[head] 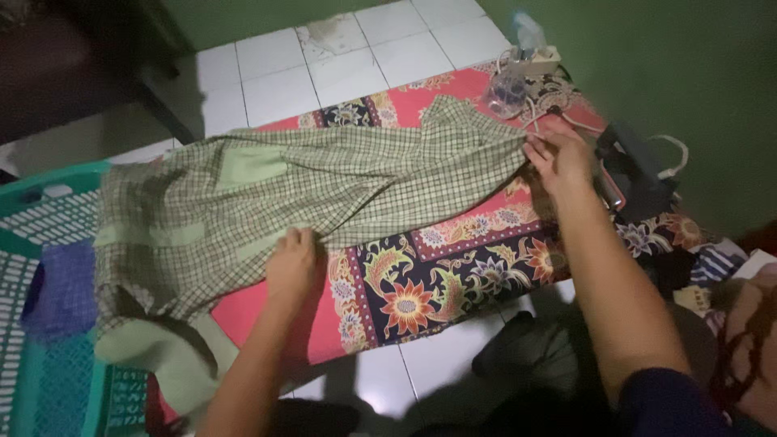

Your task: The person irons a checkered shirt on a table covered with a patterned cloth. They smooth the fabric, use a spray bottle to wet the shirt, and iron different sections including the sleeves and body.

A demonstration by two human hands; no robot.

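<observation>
Dark blue sleeve fabric point(664, 400) sits lowest in the head view, at the person's right upper arm, and from it the forearm runs up toward the green checked garment point(324, 190), which serves as landmark for all the rest.

That garment lies spread flat across a red and dark floral cloth point(429, 279), which seems to act as padding over the white tiled floor point(324, 69). At the garment's right-hand end the right hand point(560, 158) is curled over the fabric edge, fingers bent and closed on it, apparently pulling the cloth taut. At the garment's lower edge, near its middle, the left hand point(291, 263) lies palm down with fingers gathered on a fold, pressing the fabric against the floral cloth; whether it pinches the cloth or only pins it I cannot tell. Held at two points like this, the garment stays stretched and mostly smooth between the hands.

Left of the garment a teal plastic laundry basket point(48, 243) stands, and the garment's left end drapes over its rim. Just beyond the garment's right end, past the right hand, a dark iron point(635, 166) rests on the floral cloth, close at hand. Above that end a clear plastic bottle point(518, 61) and a tangle of white cord point(558, 113) sit by the green wall point(672, 65).
</observation>
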